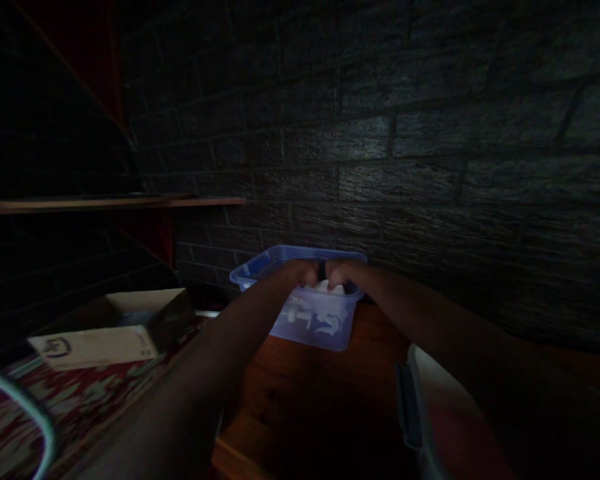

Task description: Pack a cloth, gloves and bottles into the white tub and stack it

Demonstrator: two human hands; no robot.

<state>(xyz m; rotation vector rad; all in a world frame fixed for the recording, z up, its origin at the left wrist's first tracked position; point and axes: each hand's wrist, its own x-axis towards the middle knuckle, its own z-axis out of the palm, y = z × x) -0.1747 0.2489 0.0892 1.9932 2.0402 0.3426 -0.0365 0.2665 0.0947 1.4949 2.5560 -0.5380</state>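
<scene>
A translucent plastic bin (pixel 305 319) stands on the wooden surface (pixel 300 400) against the brick wall. Both of my hands reach over its rim, close together. My left hand (pixel 307 272) is closed, its curled fingers at a white object (pixel 324 287) inside the bin. From the other side my right hand (pixel 337 272) is closed on the same white object, thumb toward me. The object's kind does not show, and my fingertips are partly hidden. Through the bin's front wall, white shapes (pixel 327 325) like spray or pump nozzles can be seen.
An open cardboard box (pixel 97 347) sits at left on a red patterned cloth (pixel 80 397). A lidded clear container (pixel 417 400) with red and white contents is under my right forearm. A shelf (pixel 200 201) juts out at left; a pale curved tube (pixel 35 413) lies lower left.
</scene>
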